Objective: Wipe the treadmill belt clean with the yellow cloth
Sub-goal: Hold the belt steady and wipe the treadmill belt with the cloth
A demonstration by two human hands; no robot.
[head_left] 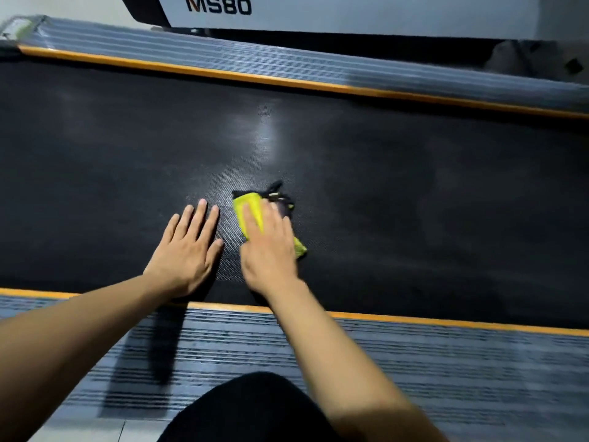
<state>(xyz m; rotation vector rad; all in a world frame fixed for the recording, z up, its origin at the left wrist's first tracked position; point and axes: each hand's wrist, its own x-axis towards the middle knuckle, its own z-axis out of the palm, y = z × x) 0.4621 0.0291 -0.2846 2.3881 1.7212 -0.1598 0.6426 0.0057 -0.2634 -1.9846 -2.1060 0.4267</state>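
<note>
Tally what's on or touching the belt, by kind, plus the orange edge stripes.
Hands: 2, left hand flat on the treadmill belt, right hand pressing the cloth
Yellow cloth: 1
Orange stripes: 2, far, near
Total: 5

The right hand (267, 247) covers most of the yellow cloth (250, 207). The hand looks blurry. The belt (414, 193) runs off the left and right edges. Both arms are cut off at the bottom.
</note>
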